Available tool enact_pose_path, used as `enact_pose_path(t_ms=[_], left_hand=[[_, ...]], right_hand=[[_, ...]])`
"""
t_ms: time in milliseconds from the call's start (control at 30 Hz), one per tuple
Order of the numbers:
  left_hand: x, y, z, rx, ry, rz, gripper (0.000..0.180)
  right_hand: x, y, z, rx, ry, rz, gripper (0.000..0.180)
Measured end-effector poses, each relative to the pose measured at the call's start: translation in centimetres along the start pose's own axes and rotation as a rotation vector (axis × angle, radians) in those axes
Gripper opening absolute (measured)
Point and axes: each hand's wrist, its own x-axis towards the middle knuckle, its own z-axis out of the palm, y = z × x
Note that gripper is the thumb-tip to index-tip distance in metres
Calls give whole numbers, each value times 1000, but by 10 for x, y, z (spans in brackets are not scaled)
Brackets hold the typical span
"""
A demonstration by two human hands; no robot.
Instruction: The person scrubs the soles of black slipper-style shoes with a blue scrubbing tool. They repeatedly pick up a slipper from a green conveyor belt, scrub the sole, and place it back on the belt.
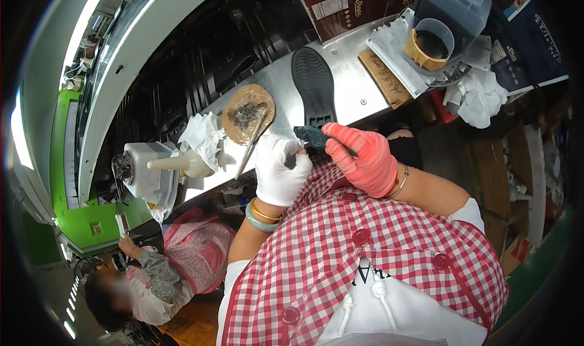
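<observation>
My left hand (278, 169) wears a white glove and is closed around the near end of a small dark teal piece (310, 136). My right hand (363, 156), in a pink-orange knit glove, grips a thin dark tool and presses it against that same piece. Just beyond both hands a black shoe sole (314, 85) lies tread-up on the metal bench (353, 90). A round brown glue dish (247, 113) with a brush stick across it sits to the left of the sole.
A white squeeze bottle (180, 163) and crumpled white cloth (204, 136) lie at the left. A tape roll in a clear tub (429, 46), a wooden block (384, 77) and rags (477, 96) are at the right. Another person (155, 273) sits lower left beside a black conveyor (201, 60).
</observation>
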Motion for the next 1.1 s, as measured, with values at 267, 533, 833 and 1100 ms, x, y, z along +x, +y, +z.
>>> enact_pose_path(t_ms=[267,533,833,1100], left_hand=[[-4,-7,-5,133,-9,79,20],[-8,-4,-10,-54,99,-138,38],[-5,-7,0,228,18,227,29],[0,-1,7,228,-17,236,25]], right_hand=[[5,-11,-1,928,158,1039,22],[6,-12,-2,833,129,1000,20],[5,-11,-2,897,162,1000,20],[2,0,0,1061,14,984,23]])
